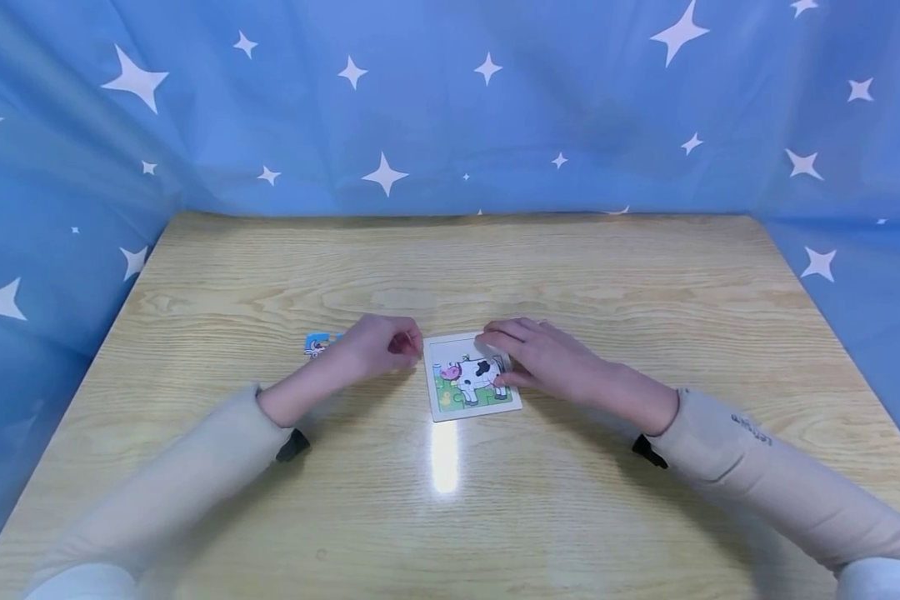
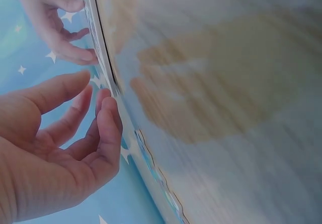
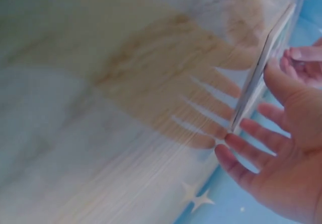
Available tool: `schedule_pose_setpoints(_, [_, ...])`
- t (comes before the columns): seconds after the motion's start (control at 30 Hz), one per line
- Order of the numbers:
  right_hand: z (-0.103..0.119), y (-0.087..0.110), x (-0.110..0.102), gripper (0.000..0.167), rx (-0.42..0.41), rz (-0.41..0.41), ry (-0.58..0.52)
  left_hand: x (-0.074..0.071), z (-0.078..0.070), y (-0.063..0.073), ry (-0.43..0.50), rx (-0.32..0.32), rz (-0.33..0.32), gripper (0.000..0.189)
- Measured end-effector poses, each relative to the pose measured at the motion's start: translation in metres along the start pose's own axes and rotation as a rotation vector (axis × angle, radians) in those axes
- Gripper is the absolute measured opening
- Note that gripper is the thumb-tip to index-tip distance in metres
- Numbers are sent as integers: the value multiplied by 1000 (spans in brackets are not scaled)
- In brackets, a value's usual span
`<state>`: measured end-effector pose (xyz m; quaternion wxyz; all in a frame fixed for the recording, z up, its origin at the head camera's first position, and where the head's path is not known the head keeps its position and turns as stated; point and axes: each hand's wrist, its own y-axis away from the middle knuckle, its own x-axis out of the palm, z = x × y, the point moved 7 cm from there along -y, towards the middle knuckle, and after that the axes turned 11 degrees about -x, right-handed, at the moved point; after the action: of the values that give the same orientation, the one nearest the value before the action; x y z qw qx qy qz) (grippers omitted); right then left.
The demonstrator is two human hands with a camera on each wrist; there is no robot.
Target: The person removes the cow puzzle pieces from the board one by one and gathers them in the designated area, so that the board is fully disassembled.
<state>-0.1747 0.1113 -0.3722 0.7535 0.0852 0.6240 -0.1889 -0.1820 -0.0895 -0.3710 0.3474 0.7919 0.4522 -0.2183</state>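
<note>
A blue curtain with white stars [image 1: 450, 108] stands behind the wooden counter [image 1: 607, 267]. The right hand [image 1: 551, 358] has its fingers spread and slightly bent, resting at the right side of the puzzle board; it grips nothing. The left hand [image 1: 378, 342] is half curled, thumb apart from fingers, with nothing visible in it, just beside the board's left edge. The puzzle board [image 1: 453, 350] lies flat between both hands, showing a cow [image 1: 480, 375] below its bare upper part. A small blue piece [image 1: 318, 343] lies left, partly hidden behind the left hand.
</note>
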Motion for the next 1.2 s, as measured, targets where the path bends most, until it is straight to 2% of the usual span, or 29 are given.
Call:
schedule_pose_setpoints(0.4, [6, -1, 0, 49, -31, 31, 22, 14, -11, -4, -26, -1, 35, 21])
schedule_pose_setpoints(0.6, [6, -4, -3, 48, -28, 46, 36, 14, -14, -7, -78, -17, 18, 23])
schedule_pose_setpoints(0.83, [5, -6, -4, 47, -37, 62, 56, 18, -20, -9, -184, 2, 21, 29])
schedule_pose_setpoints(1.2, [10, 0, 2, 47, -113, 32, 153, 30, -23, -12, -260, -3, 34, 35])
